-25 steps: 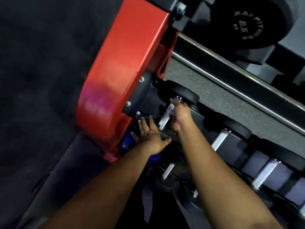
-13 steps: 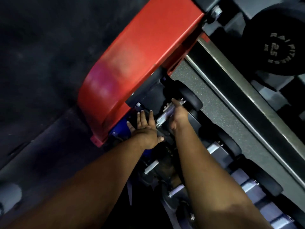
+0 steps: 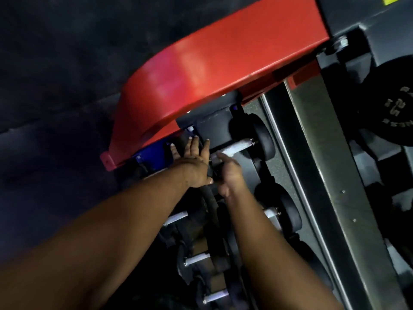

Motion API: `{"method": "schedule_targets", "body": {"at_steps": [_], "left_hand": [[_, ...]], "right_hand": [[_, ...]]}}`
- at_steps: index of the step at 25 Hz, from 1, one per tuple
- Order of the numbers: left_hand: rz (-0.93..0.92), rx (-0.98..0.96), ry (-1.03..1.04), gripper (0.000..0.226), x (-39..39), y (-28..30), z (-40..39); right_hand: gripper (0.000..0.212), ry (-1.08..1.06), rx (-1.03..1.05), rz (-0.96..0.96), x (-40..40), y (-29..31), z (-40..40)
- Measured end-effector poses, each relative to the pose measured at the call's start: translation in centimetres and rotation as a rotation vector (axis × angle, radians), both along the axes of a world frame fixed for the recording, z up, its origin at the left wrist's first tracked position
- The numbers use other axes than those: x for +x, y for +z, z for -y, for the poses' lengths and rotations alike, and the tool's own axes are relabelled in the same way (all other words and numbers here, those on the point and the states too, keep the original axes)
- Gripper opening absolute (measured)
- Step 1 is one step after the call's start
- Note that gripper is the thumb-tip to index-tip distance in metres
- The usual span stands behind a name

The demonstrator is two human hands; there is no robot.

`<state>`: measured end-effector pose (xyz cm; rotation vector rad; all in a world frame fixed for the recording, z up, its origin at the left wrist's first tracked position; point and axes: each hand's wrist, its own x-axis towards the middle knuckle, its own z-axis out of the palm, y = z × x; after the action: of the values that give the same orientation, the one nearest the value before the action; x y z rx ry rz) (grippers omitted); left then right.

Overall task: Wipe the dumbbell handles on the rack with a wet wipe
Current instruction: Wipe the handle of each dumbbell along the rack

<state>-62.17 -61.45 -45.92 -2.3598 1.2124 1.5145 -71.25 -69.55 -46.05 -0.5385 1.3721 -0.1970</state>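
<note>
The top dumbbell's silver handle (image 3: 240,146) lies between black heads on the rack (image 3: 308,139). My right hand (image 3: 230,173) reaches to the handle's near end. Its fingertips hold a whitish wet wipe (image 3: 229,151) against the metal, though blur hides the exact grip. My left hand (image 3: 192,162) lies flat with straight fingers on the near black head and the blue bracket (image 3: 154,157) beside it. Lower down, more dumbbell handles (image 3: 177,217) show between my forearms.
A large red rack upright (image 3: 212,70) curves over the top left. A black 25 weight plate (image 3: 395,108) sits at the far right behind the steel rail (image 3: 324,175). Dark rubber floor (image 3: 55,86) fills the left side.
My right hand has slid back along the handle toward its near end, baring most of the metal. The left hand stays pressed flat. The view has swung, turning the rack more upright.
</note>
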Motion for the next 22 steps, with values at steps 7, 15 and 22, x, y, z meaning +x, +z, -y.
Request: {"method": "schedule_targets", "body": {"at_steps": [7,15,22], "left_hand": [[0.014,-0.028,0.004,0.124,0.0,0.3,0.0],[0.026,-0.037,0.005,0.126,-0.2,0.0,-0.2],[0.014,-0.063,0.028,0.125,-0.2,0.0,-0.5]], "right_hand": [[0.022,0.020,-0.089,-0.036,-0.4,0.5,2.0],[0.027,0.044,-0.282,-0.126,-1.0,-1.9,2.0],[0.031,0.471,-0.764,-0.044,-3.8,0.0,-0.5]]}}
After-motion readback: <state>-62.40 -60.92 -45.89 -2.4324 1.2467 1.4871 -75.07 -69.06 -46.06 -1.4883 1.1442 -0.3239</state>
